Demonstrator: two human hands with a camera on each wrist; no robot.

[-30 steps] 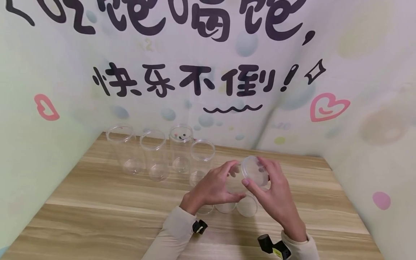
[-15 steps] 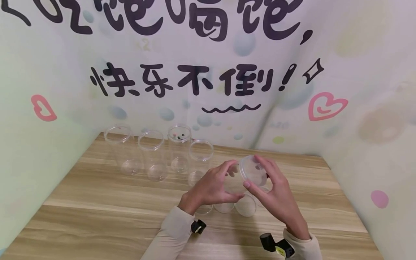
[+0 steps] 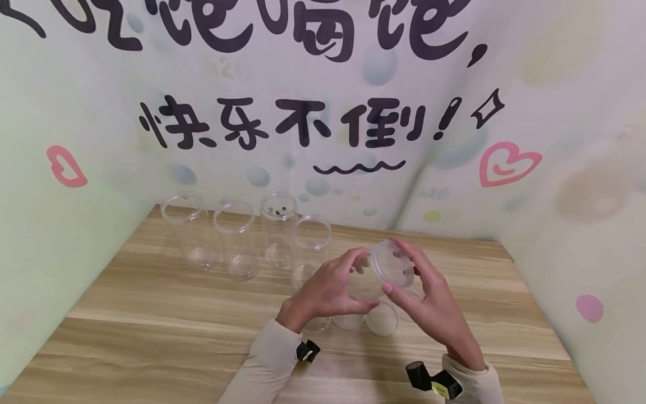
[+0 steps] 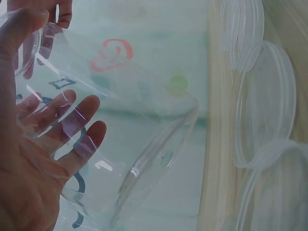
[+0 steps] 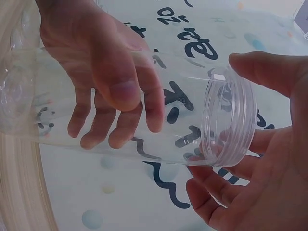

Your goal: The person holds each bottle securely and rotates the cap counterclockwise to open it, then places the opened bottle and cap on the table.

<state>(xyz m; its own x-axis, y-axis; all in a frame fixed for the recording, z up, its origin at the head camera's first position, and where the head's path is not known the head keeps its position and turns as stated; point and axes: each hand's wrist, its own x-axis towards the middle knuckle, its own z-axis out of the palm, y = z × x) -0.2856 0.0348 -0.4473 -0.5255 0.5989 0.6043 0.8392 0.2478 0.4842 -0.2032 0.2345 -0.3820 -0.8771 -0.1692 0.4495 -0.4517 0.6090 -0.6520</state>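
Tilted on its side above the table is a clear plastic jar, held up between both hands. My left hand grips its body, thumb on one side and fingers spread round the other, as the right wrist view shows. A clear screw lid sits over the jar's mouth, on the side toward my right hand. The right thumb and fingers curl round the rim of that lid. Through the transparent wall of the jar, fingers of the left hand show in the left wrist view.
Several tall clear jars stand upright and uncovered at the back left of the wooden table. Loose clear lids lie on the tabletop beneath my hands. A printed fabric wall rises behind.
The right thumb has slid slightly along the lid's rim, and the right wrist has shifted a little to the right. The left hand keeps its hold on the jar.
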